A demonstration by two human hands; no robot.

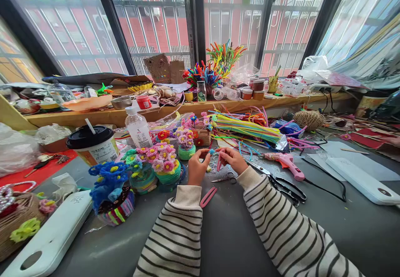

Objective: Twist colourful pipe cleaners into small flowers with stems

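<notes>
My left hand pinches a small blue fuzzy piece, which looks like pipe cleaner, between thumb and forefinger. Close to its right, my right hand grips a bent pink pipe cleaner that hangs down from the fingertips. Both hands are raised a little over the grey table. Below them lie small scissors and, by my left sleeve, a folded pink pipe cleaner loop. Left of my left hand stand pots of fuzzy flowers, among them a pink bunch and a blue bunch.
Right of my hands lie large black-handled shears and a pink glue gun with its cord. Behind is a pile of pipe cleaners. A lidded cup and a bottle stand left. White slim devices lie at both sides.
</notes>
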